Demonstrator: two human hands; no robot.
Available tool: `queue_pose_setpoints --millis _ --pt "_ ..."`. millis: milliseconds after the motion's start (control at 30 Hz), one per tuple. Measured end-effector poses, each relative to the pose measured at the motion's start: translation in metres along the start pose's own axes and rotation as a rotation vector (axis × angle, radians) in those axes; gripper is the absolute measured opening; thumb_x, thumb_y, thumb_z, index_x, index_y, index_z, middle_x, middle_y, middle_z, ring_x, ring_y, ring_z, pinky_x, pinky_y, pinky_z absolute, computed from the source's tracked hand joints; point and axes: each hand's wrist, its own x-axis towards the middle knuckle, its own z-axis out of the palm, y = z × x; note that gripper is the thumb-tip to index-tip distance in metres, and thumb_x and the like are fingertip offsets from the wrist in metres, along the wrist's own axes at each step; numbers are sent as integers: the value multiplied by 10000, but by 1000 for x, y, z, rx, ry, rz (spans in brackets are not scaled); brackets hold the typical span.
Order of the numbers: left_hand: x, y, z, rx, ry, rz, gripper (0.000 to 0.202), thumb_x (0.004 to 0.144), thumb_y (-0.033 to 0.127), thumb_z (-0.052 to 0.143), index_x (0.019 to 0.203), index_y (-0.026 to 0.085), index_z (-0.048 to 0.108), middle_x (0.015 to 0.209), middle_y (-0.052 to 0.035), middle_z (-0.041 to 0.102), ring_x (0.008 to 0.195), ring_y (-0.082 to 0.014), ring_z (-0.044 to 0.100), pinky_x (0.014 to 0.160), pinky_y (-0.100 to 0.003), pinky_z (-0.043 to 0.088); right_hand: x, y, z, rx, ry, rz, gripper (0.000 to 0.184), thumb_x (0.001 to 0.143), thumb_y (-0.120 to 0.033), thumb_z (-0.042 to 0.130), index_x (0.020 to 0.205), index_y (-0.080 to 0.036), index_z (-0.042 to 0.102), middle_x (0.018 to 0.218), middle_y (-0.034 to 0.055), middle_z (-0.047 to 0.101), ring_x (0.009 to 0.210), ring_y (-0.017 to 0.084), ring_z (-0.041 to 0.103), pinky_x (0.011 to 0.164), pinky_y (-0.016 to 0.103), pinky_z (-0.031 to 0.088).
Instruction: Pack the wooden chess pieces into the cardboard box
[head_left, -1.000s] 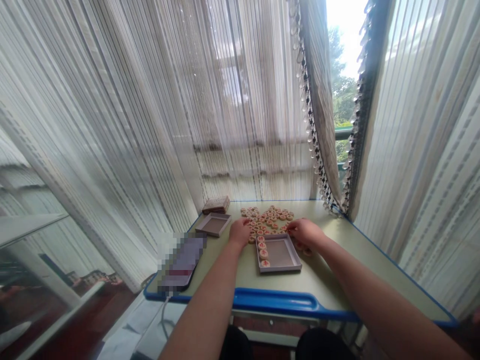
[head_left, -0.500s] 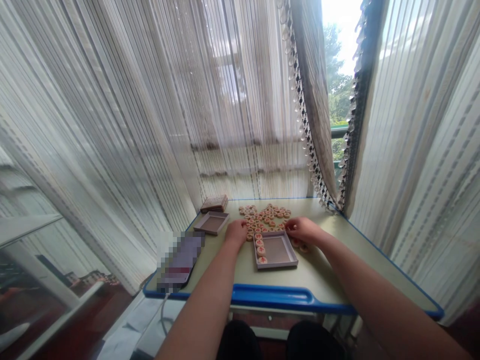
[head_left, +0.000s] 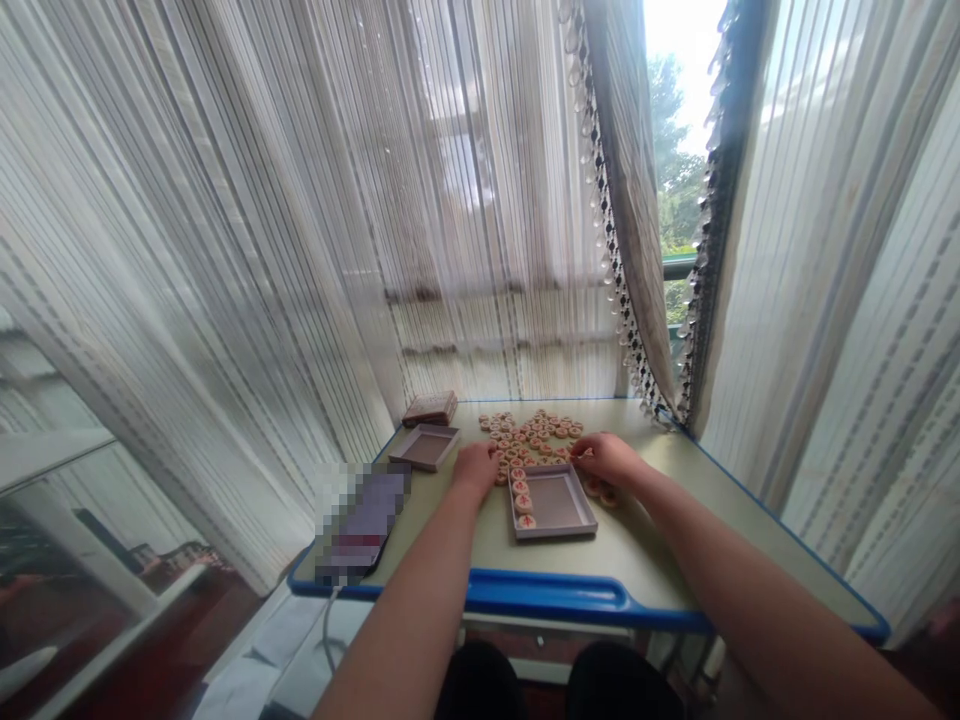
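Observation:
Several round wooden game pieces (head_left: 534,432) with red markings lie scattered at the far middle of the table. A shallow grey box tray (head_left: 561,500) lies nearer to me, with three pieces in a column along its left side. My left hand (head_left: 475,466) rests with curled fingers at the tray's far left corner, touching pieces there. My right hand (head_left: 606,458) is curled at the tray's far right corner over a few pieces; what its fingers hold is hidden.
A second grey tray (head_left: 425,446) and a patterned brown box (head_left: 430,408) sit at the far left of the blue-edged table (head_left: 547,594). A phone (head_left: 361,522) lies at the left edge. Striped curtains surround the table on three sides.
Both hands stay at the tray's far corners with only slight shifts. The view has moved a little.

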Motion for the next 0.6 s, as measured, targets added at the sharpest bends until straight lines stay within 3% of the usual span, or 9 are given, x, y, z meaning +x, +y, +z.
queue_pose_setpoints --millis 67,200,433,600 --pt "0 0 0 17 -4 5 253 797 262 468 913 199 683 976 -81 663 930 -190 580 839 -279 424 0 -1 -1 52 -10 50 196 697 -290 589 824 -195 705 763 50 660 689 159 584 617 230 415" --pt "-1 1 -1 11 5 -1 249 797 289 476 896 194 684 954 -77 662 926 -191 575 847 -286 423 -1 -2 -2 124 -20 159 256 694 -184 541 900 -174 693 692 35 651 563 123 559 555 216 403" --pt "2 2 -1 -64 44 -26 285 812 193 420 941 170 673 1013 -83 653 966 -177 565 871 -259 408 0 -2 1 -16 24 -13 215 691 -174 513 749 -218 715 840 36 672 869 203 543 754 268 397" --pt "3 4 -3 -112 5 -46 298 798 128 410 936 165 671 1016 -98 653 962 -188 576 851 -263 419 2 1 0 -49 54 30 257 700 -169 508 838 -216 719 944 50 657 933 215 524 811 273 391"
